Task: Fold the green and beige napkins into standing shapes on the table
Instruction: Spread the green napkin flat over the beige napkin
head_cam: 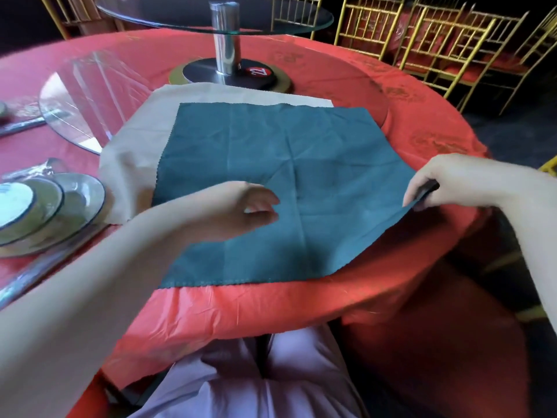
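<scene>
A dark green napkin [301, 164] lies spread flat on the red tablecloth [301, 303], creased in several lines. It covers most of a beige napkin [132, 146], which shows along the far and left sides. My right hand [437, 182] pinches the green napkin's right corner and lifts it slightly off the table. My left hand [241, 209] hovers over the green napkin's near-left part, fingers loosely curled, holding nothing.
Stacked plates and a bowl [39, 206] sit at the left with wrapped cutlery [45, 267] beside them. A glass turntable [217, 16] on a metal post stands behind the napkins. A glass disc [78, 95] lies at far left. Gold chairs [437, 40] line the far right.
</scene>
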`<act>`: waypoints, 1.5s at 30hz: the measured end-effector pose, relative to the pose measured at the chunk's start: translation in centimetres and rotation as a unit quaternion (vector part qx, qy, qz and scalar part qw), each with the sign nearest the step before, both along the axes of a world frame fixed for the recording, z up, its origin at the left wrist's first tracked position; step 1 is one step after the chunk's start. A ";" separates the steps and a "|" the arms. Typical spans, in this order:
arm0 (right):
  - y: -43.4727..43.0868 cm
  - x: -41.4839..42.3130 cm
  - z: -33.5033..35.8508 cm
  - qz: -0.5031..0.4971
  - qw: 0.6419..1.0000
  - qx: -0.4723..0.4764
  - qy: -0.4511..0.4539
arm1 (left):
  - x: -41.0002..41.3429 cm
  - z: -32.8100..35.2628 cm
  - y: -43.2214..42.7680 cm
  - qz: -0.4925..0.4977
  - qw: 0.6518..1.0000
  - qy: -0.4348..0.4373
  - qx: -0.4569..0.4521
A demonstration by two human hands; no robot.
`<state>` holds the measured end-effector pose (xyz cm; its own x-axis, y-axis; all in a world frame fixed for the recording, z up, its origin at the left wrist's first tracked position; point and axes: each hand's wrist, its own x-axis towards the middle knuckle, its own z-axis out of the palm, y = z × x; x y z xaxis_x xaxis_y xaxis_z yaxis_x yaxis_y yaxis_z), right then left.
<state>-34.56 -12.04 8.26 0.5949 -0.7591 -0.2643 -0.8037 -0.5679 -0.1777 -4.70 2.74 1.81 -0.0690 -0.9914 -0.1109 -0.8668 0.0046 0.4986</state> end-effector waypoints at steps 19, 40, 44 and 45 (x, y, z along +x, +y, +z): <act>-1.0 15.9 -2.3 0.106 0.901 -0.359 -0.218 | 4.7 -2.5 -5.9 0.383 0.896 0.142 -0.173; -4.6 15.3 -10.7 0.134 0.937 -0.241 -0.215 | 4.3 -4.6 4.3 0.079 0.975 -0.134 -0.158; -5.4 15.9 -11.5 0.184 0.894 -0.333 -0.237 | 4.9 -5.4 6.0 0.085 0.961 -0.189 -0.184; -5.5 15.9 -11.5 0.197 0.882 -0.357 -0.234 | 5.0 -5.2 6.2 0.087 0.962 -0.183 -0.185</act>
<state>-18.62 -17.57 -3.26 0.7668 -0.3424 0.5430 -0.4526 -0.8882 0.0789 0.29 8.91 -3.43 0.0788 -0.9607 0.2660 -0.9876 -0.0390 0.1520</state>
